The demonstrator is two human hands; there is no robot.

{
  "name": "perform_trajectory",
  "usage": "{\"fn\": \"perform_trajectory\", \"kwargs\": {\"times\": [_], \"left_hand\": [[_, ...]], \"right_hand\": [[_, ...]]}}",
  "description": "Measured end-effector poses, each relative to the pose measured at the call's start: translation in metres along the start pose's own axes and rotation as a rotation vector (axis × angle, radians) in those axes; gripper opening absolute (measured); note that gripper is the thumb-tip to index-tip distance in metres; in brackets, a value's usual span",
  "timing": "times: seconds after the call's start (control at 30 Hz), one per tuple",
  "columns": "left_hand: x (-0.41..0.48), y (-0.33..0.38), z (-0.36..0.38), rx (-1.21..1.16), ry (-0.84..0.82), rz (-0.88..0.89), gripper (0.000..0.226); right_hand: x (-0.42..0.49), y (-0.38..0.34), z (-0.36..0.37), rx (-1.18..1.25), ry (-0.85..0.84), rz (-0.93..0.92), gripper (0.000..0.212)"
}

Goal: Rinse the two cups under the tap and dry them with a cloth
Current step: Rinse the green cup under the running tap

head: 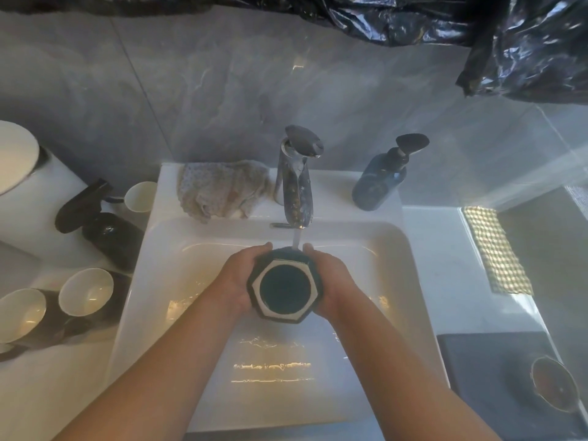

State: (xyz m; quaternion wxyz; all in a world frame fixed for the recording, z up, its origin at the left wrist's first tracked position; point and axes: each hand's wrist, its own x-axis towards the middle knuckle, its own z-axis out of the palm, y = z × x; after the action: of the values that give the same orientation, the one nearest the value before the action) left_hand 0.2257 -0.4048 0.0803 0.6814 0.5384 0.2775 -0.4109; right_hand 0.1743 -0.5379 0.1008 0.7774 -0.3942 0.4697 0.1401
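A dark hexagonal cup (285, 286) is tipped so that its base faces me, over the white sink (197, 300). My left hand (240, 275) grips its left side and my right hand (332, 281) grips its right side. Water runs from the chrome tap (297, 183) onto the far end of the cup. A crumpled beige cloth (219, 192) lies on the sink ledge left of the tap. Black cups with pale insides (86, 296) stand on the counter at the left.
A dark soap dispenser (380, 183) stands right of the tap. A black spray bottle (95, 224) and a white cup (141, 197) sit left of the sink. A checked cloth (496, 249) and a dark mat with a glass (555, 388) lie at the right.
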Motion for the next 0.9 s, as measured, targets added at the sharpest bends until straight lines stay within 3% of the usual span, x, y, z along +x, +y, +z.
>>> {"fn": "perform_trajectory", "kwargs": {"times": [0.1, 0.2, 0.3, 0.47, 0.57, 0.67, 0.77, 0.83, 0.9], "left_hand": [[0.002, -0.001, 0.005, -0.132, -0.073, 0.028, 0.054], [0.0, -0.005, 0.014, -0.162, -0.045, 0.164, 0.042], [0.001, -0.009, 0.022, -0.084, 0.034, 0.285, 0.03], [-0.006, 0.0, 0.029, -0.158, 0.106, 0.094, 0.036], [-0.01, -0.002, 0.032, -0.103, 0.092, 0.108, 0.034], [-0.015, -0.005, 0.039, 0.068, 0.109, 0.28, 0.03], [-0.021, -0.015, 0.037, 0.251, 0.156, 0.543, 0.045], [-0.025, -0.018, 0.033, 0.346, 0.151, 0.636, 0.051], [-0.023, -0.014, 0.028, 0.355, 0.162, 0.615, 0.041]], "right_hand": [[0.005, -0.003, 0.002, 0.107, 0.038, 0.024, 0.032], [0.013, -0.002, 0.004, 0.162, 0.062, 0.013, 0.034], [0.01, 0.004, 0.007, 0.154, 0.006, -0.158, 0.033], [0.013, 0.018, 0.004, -0.137, 0.003, -0.485, 0.039], [0.012, 0.011, 0.003, -0.166, 0.085, -0.566, 0.024], [0.01, 0.003, 0.007, -0.036, 0.162, -0.373, 0.019], [0.01, -0.002, 0.007, -0.01, 0.087, -0.161, 0.044], [0.008, -0.004, 0.005, -0.117, 0.068, -0.178, 0.057], [0.012, -0.004, 0.003, -0.256, 0.047, -0.287, 0.061]]}}
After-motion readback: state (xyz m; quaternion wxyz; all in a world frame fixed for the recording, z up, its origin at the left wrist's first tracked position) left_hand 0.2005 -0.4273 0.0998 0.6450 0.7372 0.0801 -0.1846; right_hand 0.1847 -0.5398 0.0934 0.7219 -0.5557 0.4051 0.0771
